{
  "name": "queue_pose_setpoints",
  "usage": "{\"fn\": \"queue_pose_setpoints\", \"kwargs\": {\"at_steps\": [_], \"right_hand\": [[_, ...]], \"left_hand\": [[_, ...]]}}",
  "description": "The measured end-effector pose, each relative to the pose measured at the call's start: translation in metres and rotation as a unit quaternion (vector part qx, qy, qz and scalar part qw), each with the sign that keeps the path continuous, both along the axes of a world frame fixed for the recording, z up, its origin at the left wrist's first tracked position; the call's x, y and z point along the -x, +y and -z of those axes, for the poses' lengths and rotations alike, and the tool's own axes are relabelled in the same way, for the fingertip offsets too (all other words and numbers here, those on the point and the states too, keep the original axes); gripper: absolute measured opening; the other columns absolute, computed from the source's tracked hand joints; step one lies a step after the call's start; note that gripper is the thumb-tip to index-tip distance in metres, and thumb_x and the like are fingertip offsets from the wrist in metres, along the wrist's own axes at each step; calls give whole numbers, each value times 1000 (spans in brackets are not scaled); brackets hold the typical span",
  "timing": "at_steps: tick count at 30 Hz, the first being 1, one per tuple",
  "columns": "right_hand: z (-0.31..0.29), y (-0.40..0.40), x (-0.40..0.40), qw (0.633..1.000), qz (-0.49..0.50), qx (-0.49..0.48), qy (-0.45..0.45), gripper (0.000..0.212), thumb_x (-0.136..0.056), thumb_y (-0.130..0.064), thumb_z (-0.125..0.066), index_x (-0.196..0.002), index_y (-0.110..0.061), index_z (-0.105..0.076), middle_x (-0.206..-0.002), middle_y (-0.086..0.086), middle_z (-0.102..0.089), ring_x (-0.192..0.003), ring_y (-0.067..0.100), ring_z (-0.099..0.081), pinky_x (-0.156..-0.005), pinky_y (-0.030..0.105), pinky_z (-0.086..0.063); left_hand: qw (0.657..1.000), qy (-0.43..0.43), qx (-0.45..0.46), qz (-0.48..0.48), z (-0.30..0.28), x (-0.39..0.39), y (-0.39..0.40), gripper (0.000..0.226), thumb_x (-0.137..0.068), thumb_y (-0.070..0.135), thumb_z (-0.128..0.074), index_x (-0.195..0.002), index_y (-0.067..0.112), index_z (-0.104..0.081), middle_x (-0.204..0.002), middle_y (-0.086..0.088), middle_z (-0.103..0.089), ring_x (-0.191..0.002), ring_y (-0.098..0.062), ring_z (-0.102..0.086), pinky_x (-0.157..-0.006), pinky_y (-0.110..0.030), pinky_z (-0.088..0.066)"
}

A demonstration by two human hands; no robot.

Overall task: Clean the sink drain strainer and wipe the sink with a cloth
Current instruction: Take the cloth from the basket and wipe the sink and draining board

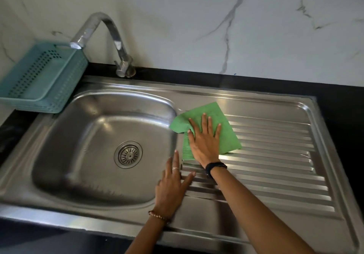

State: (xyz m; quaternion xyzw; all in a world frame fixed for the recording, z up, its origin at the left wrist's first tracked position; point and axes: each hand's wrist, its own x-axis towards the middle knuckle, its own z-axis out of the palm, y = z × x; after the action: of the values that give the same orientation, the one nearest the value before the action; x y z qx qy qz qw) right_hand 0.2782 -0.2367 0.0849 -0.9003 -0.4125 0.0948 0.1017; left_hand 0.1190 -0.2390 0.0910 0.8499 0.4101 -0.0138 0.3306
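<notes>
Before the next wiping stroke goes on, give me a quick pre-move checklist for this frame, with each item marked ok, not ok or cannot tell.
1. Green cloth lies flat under the right hand, palm pressing on it: ok.
2. Cloth lies on the ribbed drainboard, its left corner at the basin edge: ok.
3. Left hand rests flat on the sink beside the basin, empty and clear of the cloth: ok.
4. Drain strainer seated in the drain: ok.
5. Strainer free of debris: cannot tell.
6. Faucet running no water: ok.
</notes>
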Motion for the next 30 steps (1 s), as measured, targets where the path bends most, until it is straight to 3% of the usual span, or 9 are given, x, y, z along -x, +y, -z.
{"fn": "queue_pose_setpoints", "kwargs": {"at_steps": [7,13,16,20,27,30], "right_hand": [[1,-8,-1,987,-158,2,-23,48,-99,-37,-25,-146,-34,-19,-159,-3,-7,-147,21,-1,-116,51,9],[-7,-33,-6,975,-220,-34,4,46,-99,-35,-28,-145,-30,-25,-156,-5,-23,-146,19,-12,-118,49,4],[-8,-55,-12,980,-194,-48,13,47,-99,-32,-28,-146,-30,-23,-152,-4,-31,-144,19,-18,-119,49,0],[-5,-97,-36,990,-131,-58,13,48,-99,-33,-28,-147,-29,-20,-155,-2,-25,-146,21,-14,-118,50,0],[-10,-209,-121,998,26,-51,2,47,-99,-34,-28,-146,-29,-23,-154,-1,-27,-145,17,-16,-118,44,-3],[-14,-258,-155,996,70,-51,1,47,-99,-30,-31,-146,-25,-26,-153,3,-29,-144,20,-19,-119,41,-7]], "left_hand": [[1000,21,-11,11,0,-3,-3,90,-80,70,-26,-146,25,15,-156,-2,-13,-137,-22,-32,-99,-43,-46],[990,82,-113,15,-6,-9,-20,75,-93,53,-27,-145,18,15,-151,-11,29,-145,-26,-8,-117,-42,-19],[985,72,-154,13,-9,-19,-43,68,-97,43,-28,-147,17,10,-146,-11,36,-145,-29,11,-119,-43,-2],[991,16,-133,19,-13,-51,-78,82,-92,50,-38,-136,20,25,-141,-5,38,-137,-22,28,-113,-36,16],[985,2,-100,138,-5,-113,-151,84,-83,68,-34,-133,38,26,-146,7,32,-137,-18,30,-110,-41,22],[978,45,-107,174,1,-121,-166,87,-75,78,-31,-131,44,26,-144,8,33,-136,-20,31,-110,-48,21]]}}
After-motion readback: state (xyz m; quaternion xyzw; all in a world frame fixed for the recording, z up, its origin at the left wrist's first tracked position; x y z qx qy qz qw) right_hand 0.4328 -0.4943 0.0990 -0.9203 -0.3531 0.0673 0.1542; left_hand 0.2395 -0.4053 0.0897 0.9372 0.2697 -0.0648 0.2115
